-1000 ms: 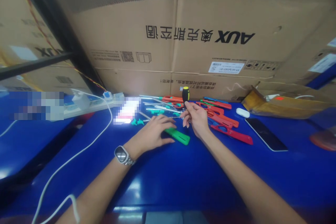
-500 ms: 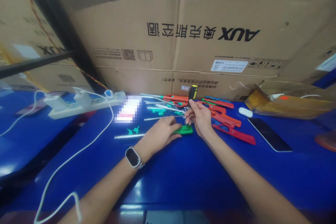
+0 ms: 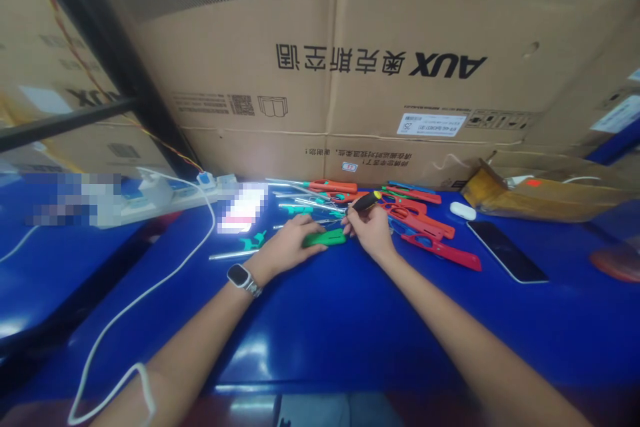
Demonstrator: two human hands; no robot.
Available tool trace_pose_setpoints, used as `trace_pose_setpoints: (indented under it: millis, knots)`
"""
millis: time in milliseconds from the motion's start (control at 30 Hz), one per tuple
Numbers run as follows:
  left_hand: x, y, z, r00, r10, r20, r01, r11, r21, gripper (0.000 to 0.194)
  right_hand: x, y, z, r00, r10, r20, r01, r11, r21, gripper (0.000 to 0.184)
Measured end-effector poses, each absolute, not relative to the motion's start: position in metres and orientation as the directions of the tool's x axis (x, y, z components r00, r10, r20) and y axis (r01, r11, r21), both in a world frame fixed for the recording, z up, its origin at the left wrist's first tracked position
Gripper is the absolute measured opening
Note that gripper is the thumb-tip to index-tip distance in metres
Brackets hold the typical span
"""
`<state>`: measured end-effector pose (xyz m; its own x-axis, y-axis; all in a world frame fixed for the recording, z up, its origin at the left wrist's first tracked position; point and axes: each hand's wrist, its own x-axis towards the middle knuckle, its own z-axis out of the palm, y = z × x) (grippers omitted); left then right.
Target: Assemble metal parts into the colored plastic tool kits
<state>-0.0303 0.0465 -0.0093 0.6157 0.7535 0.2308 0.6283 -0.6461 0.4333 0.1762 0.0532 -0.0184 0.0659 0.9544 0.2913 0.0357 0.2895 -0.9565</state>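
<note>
My left hand grips a green lighter body resting on the blue table; a metal tube sticks out on the far side of the hand. In my right hand is a screwdriver with a black and yellow handle, held tilted, its tip hidden near the fingers. Beyond both hands lie several long-necked lighters, among them a red one and an orange one. Small teal plastic parts lie beside my left hand.
A large cardboard box stands along the back. On the right are a phone, a white earbud case and an open small carton. A power strip and a white cable occupy the left.
The screwdriver has gone from upright to tilted, its handle leaning right. Both hands and the green lighter body have shifted slightly left in view.
</note>
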Motion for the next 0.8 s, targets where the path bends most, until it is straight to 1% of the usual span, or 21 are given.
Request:
trace_pose_setpoints:
  millis: [67,167,300,400,467,567,633,700,800]
  knots:
    - [-0.028,0.049,-0.01,0.615,0.744,0.261,0.622,-0.661,0.421,0.028,0.176,0.054,-0.02,0.079,0.948,0.307,0.063,0.303,-0.951,0.023]
    - [-0.026,0.051,-0.01,0.59,0.762,0.269,0.645,-0.644,0.411,0.027,0.175,0.054,-0.02,0.106,0.939,0.328,0.072,0.322,-0.944,0.022]
    - [-0.026,0.049,-0.011,0.496,0.83,0.256,0.695,-0.556,0.456,0.028,0.173,0.053,-0.019,0.114,0.941,0.317,0.075,0.31,-0.948,0.023]
    - [-0.027,0.046,-0.009,0.419,0.871,0.255,0.742,-0.491,0.457,0.036,0.173,0.054,-0.017,0.119,0.94,0.319,0.064,0.314,-0.947,0.026]
    - [-0.026,0.043,-0.006,0.4,0.87,0.288,0.758,-0.49,0.43,0.039,0.174,0.053,-0.015,0.122,0.937,0.326,0.034,0.324,-0.945,0.026]
    - [-0.024,0.041,-0.003,0.384,0.846,0.371,0.746,-0.521,0.415,0.03,0.174,0.05,-0.008,0.123,0.935,0.332,-0.033,0.338,-0.941,0.027]
    - [-0.023,0.042,-0.003,0.361,0.836,0.413,0.719,-0.532,0.447,0.021,0.173,0.048,-0.003,0.129,0.935,0.331,-0.068,0.342,-0.937,0.029]
    - [-0.022,0.042,-0.006,0.321,0.844,0.43,0.686,-0.52,0.509,0.019,0.172,0.045,0.002,0.132,0.937,0.323,-0.098,0.337,-0.936,0.031]
    - [-0.021,0.043,-0.009,0.253,0.873,0.417,0.632,-0.476,0.612,0.017,0.169,0.041,0.007,0.131,0.944,0.303,-0.136,0.32,-0.938,0.032]
